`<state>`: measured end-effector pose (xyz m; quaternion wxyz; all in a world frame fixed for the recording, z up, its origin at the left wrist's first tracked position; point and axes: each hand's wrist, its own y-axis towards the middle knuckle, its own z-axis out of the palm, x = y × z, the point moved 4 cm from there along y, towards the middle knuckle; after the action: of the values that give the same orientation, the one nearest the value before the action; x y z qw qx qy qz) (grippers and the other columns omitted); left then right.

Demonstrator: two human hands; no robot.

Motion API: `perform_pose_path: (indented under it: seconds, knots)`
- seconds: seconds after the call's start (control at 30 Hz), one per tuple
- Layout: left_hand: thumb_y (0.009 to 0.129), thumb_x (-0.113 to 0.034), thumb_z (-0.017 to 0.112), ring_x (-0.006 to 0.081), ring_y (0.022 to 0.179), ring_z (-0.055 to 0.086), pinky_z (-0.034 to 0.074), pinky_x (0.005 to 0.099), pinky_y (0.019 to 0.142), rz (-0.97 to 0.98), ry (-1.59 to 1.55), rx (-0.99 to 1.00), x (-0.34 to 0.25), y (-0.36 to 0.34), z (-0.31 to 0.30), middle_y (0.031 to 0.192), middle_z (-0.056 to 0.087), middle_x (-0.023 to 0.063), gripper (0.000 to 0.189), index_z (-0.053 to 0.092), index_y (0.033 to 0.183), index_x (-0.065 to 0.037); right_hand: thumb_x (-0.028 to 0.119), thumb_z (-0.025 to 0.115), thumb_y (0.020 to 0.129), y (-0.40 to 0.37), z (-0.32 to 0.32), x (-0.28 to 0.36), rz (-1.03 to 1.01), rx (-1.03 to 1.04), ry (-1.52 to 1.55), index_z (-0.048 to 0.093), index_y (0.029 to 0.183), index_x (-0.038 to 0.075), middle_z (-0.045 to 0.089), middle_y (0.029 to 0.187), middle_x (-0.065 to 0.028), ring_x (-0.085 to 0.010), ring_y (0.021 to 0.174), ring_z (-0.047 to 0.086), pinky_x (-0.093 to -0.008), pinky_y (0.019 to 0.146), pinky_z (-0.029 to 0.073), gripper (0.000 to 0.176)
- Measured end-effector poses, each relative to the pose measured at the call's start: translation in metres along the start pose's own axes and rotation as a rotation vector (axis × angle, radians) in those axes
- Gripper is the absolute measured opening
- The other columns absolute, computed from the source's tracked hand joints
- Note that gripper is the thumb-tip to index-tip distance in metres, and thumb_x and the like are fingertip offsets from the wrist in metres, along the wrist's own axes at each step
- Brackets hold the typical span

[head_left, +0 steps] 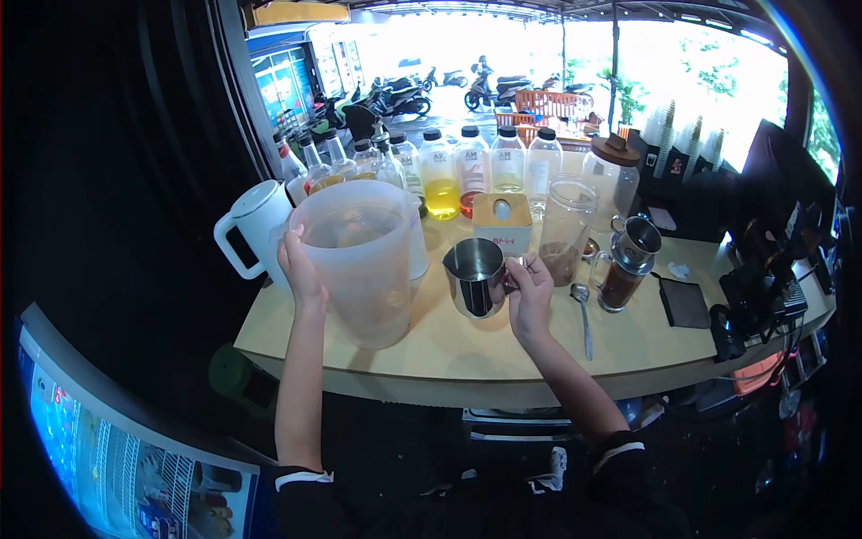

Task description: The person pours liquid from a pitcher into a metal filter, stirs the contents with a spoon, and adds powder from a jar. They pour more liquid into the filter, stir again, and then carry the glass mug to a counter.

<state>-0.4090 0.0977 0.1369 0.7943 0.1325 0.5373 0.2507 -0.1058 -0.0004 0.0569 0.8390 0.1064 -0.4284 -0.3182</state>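
Observation:
My left hand grips the left side of a large translucent plastic pitcher, which is tilted slightly near the counter's left part. In my right hand is the handle of a steel milk jug, upright and open at the top, just right of the pitcher. Behind the jug stands a white box with a wooden top. A long spoon lies to the right of my right hand, beside a glass mug of brown liquid topped by a metal filter.
Bottles, one with yellow liquid, line the counter's back. A white kettle stands left. Tall jars, a wood-lidded jar, stacked cups and a dark pouch are at the right. The counter's front edge curves.

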Motion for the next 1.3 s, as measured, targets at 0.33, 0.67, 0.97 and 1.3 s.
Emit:
perform_pose_path:
  seconds: [0.33, 0.67, 0.97, 1.3]
  knots:
    - [0.098, -0.034, 0.039, 0.0264, 0.131, 0.038, 0.027, 0.0373, 0.109, 0.041, -0.080, -0.107, 0.018, -0.017, -0.004, 0.140, 0.041, 0.0169, 0.055, 0.040, 0.136, 0.006, 0.006, 0.058, 0.091, -0.009, 0.009, 0.023, 0.049, 0.042, 0.050, 0.050, 0.082, 0.007, 0.054, 0.074, 0.0011, -0.0044, 0.065, 0.047, -0.0208, 0.061, 0.037, 0.012]
    - [0.087, -0.025, 0.056, 0.0275, 0.131, 0.034, 0.027, 0.0385, 0.108, 0.697, 0.296, 0.025, 0.042, -0.167, 0.115, 0.136, 0.041, 0.0175, 0.059, 0.036, 0.134, 0.005, 0.003, 0.058, 0.091, 0.000, -0.067, 0.142, -0.004, 0.057, -0.104, 0.051, 0.086, 0.006, 0.058, 0.078, -0.0005, -0.0045, 0.071, 0.054, -0.0208, 0.067, 0.043, 0.009]
    - [0.078, -0.029, 0.072, 0.0275, 0.118, 0.048, 0.037, 0.0381, 0.100, 0.496, 0.208, 0.610, 0.071, -0.200, 0.310, 0.124, 0.051, 0.0141, 0.058, 0.050, 0.123, -0.001, 0.004, 0.060, 0.090, 0.035, -0.149, 0.256, -0.116, 0.024, -0.296, 0.047, 0.084, 0.008, 0.058, 0.079, 0.0002, -0.0032, 0.070, 0.055, -0.0182, 0.065, 0.044, 0.016]
    - [0.063, -0.040, 0.083, 0.0293, 0.125, 0.043, 0.034, 0.0414, 0.106, 0.388, 0.318, 0.662, 0.114, -0.210, 0.371, 0.133, 0.044, 0.0152, 0.088, 0.044, 0.132, -0.003, 0.005, 0.062, 0.090, 0.080, -0.198, 0.302, -0.070, 0.041, -0.480, 0.048, 0.082, 0.005, 0.058, 0.077, -0.0009, -0.0043, 0.073, 0.057, -0.0187, 0.064, 0.050, 0.016]
